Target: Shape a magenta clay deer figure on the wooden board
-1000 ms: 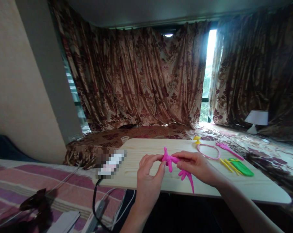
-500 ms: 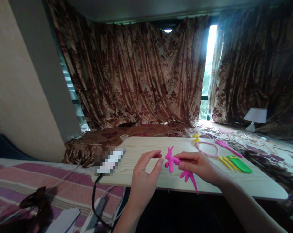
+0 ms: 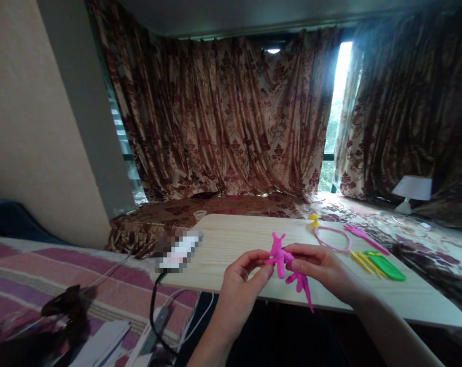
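A pink clay animal figure [image 3: 280, 257] with two pointed ears, stubby legs and a long thin tail is held above the near edge of the wooden table [image 3: 231, 234]. My right hand [image 3: 326, 270] grips its body from the right between thumb and fingers. From the other side, my left hand [image 3: 248, 278] pinches one of its front limbs with thumb and fingertips. The figure's head points up and its tail hangs down to the right. My fingers cover parts of its body.
On the table's right lie a yellow piece [image 3: 314, 219], a pink ring [image 3: 332, 238], a pink hand-shaped stick [image 3: 366, 238], yellow sticks [image 3: 363, 262] and a green slab [image 3: 387, 267]. A blurred-out device [image 3: 179, 251] with a black cable is at left. A white lamp [image 3: 412, 188] stands beyond.
My left hand has moved right and closed on the figure's front limb; before, it was open and apart from it. The view has shifted slightly left.
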Demonstrator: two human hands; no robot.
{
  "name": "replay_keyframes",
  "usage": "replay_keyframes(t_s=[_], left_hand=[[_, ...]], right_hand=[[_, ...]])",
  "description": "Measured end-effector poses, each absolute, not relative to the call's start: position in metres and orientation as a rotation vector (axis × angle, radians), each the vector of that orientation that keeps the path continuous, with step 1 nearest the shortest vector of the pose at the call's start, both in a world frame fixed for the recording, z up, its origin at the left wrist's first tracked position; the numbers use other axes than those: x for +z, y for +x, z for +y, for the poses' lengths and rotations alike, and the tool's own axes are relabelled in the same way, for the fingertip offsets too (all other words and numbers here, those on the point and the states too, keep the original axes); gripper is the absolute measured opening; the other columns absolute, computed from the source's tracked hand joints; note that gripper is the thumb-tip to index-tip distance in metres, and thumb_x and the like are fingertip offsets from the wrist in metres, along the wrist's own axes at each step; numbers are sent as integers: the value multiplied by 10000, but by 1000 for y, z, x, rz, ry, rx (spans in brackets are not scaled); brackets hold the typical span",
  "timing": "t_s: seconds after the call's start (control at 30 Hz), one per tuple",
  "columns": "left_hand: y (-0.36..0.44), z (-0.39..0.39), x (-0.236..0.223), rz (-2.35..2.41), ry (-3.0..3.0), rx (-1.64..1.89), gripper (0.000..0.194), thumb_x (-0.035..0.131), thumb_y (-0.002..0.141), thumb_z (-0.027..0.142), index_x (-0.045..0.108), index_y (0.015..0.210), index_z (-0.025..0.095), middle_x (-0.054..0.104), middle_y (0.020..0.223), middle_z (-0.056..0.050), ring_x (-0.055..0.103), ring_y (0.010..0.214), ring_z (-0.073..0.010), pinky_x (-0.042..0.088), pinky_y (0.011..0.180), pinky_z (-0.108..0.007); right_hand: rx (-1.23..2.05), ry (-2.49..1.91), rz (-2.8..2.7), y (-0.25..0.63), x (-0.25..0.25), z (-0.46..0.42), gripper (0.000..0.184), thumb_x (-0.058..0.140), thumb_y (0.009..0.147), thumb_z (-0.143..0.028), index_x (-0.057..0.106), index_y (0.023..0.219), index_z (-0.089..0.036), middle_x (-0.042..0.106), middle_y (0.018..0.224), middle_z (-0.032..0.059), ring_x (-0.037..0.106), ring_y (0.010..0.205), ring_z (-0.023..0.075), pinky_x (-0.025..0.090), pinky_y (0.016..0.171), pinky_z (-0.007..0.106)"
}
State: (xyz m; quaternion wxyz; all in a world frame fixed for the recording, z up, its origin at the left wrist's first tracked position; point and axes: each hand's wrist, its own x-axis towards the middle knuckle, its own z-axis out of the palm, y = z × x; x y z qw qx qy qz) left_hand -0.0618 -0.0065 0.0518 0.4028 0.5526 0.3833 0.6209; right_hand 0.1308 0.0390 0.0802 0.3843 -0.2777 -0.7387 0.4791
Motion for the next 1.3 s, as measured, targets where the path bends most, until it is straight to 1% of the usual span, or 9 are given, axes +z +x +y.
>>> replay_keyframes(t_s=[0.2,0.4,0.63,0.7,0.8,0.87,1.07,1.17,1.3], left_hand=[[-61,-11,61,906,1380,1514,252,656,775,270,671,1018,204,701,996,-34,596,941,-176,415,860,-267],[-58,-5,56,857,1280,1537,169,645,790,261,660,937,179,646,820,1,551,799,-125,394,751,-222],[-60,-2,55,859,1223,1545,119,670,762,255,639,836,167,599,738,28,511,731,-91,369,706,-191],[-61,1,52,869,1204,1525,136,669,761,262,649,859,170,614,765,20,528,756,-97,381,739,-201],[-61,10,43,887,1156,1472,193,647,772,307,666,900,163,640,778,-8,564,766,-121,415,780,-253],[-62,19,34,918,1143,1460,242,637,772,336,673,930,156,661,808,-35,586,772,-143,437,778,-287],[-76,41,-2,1167,1073,1628,305,670,726,336,658,981,169,663,1038,-70,593,951,-186,411,862,-304],[-84,45,-14,1238,1077,1669,298,676,711,335,669,952,161,673,1029,-74,593,982,-202,407,891,-314],[-85,47,-19,1281,1122,1681,259,680,699,320,691,896,151,703,949,-71,615,949,-209,419,893,-319]], right_hand=[[1073,-705,-1885,127,81,34,319,654,791,-318,635,1085,-197,672,1048,55,637,944,208,541,838,344],[770,-703,-2050,125,89,26,201,618,812,-232,657,1008,-210,666,969,32,611,930,190,503,833,322],[659,-742,-2177,124,91,26,190,622,795,-193,684,972,-225,667,939,19,605,868,172,480,822,324],[727,-766,-2168,125,88,30,224,623,795,-220,673,1014,-219,674,919,19,612,844,166,492,799,314],[953,-811,-2099,126,80,42,357,612,805,-307,609,1141,-186,690,915,33,638,833,169,527,737,287],[1002,-846,-2095,125,72,56,347,576,823,-360,621,1110,-170,696,972,46,650,875,182,534,712,268],[792,-1014,-2117,117,32,111,222,588,803,-308,682,911,-138,705,795,38,648,738,175,490,600,237],[706,-1086,-2161,114,11,129,177,592,816,-278,675,894,-142,691,776,24,635,715,158,480,593,236],[639,-1143,-2256,113,-2,137,198,552,879,-313,628,929,-138,655,846,16,621,727,134,513,665,296]])
